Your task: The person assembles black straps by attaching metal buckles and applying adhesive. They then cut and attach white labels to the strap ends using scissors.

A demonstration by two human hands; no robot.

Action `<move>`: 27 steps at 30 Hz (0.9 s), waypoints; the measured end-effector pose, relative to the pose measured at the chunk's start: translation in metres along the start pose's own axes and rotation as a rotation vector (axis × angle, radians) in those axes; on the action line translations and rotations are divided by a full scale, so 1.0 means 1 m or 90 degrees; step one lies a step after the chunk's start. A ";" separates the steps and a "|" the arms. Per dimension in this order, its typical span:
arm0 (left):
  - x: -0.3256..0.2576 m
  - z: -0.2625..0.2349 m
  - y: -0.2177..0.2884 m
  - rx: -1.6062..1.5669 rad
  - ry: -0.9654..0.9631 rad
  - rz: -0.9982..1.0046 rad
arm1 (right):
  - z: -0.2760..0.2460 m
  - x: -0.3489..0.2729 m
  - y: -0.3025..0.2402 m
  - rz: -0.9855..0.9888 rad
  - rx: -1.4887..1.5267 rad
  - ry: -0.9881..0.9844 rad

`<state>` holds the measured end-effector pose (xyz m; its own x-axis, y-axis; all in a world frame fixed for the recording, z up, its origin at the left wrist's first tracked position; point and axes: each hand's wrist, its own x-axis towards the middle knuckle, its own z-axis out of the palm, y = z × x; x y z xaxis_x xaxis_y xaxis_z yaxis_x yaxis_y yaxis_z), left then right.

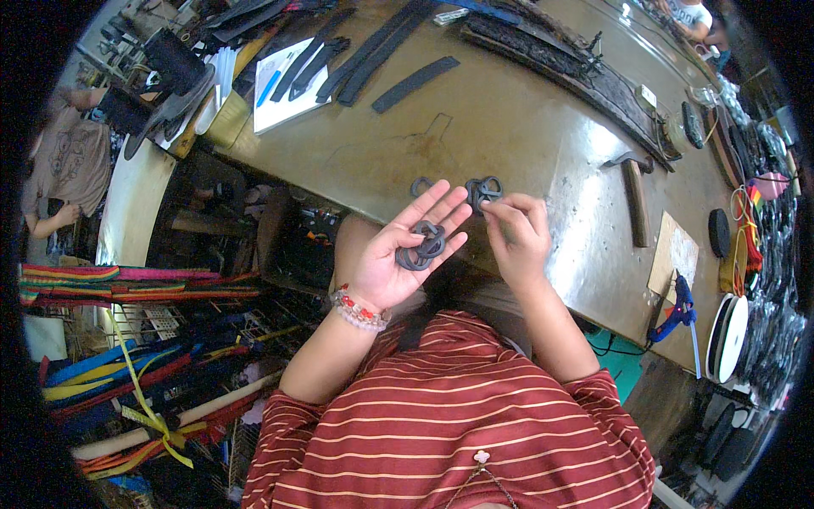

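Observation:
My left hand (377,259) is turned palm up with its fingers stretched out. Several small black rings (415,258) lie in it, under the thumb and across the base of the fingers. Beyond its fingertips, a cluster of similar dark rings (487,186) sits near the front edge of the worktable (526,165). Another ring, partly hidden behind the left fingers, lies just left of that cluster. At the cluster's near side, the thumb and forefinger of my right hand (519,233) pinch the edge of a black ring.
Black strips (415,83) and a white pad (275,85) with a blue pen lie at the far left. A hammer (634,199), a blue glue gun (676,314) and a white spool (727,339) are on the right. Coloured straps (136,288) hang at left. Other people are at both sides.

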<state>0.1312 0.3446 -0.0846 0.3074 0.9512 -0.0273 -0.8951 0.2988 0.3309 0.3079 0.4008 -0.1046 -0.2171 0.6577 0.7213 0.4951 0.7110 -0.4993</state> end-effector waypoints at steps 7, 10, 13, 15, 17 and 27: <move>-0.010 0.009 -0.007 -0.024 0.014 -0.018 | -0.017 0.001 -0.039 -0.143 0.073 -0.171; -0.016 0.008 -0.013 -0.041 0.011 -0.029 | -0.014 0.001 -0.047 -0.074 0.069 -0.198; -0.021 0.003 -0.017 -0.019 0.016 -0.033 | -0.011 0.001 -0.048 0.053 0.116 -0.205; -0.022 -0.004 -0.019 -0.069 -0.011 -0.048 | -0.011 0.002 -0.048 0.158 0.171 -0.222; -0.023 -0.010 -0.019 -0.078 -0.026 -0.052 | -0.014 0.003 -0.049 0.116 0.146 -0.257; -0.012 -0.012 -0.021 0.040 0.060 -0.132 | -0.027 0.009 -0.019 0.122 0.020 -0.351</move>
<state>0.1426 0.3275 -0.1027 0.4493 0.8735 -0.1875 -0.7929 0.4865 0.3669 0.3193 0.3866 -0.0762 -0.5360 0.8015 0.2651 0.5449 0.5683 -0.6165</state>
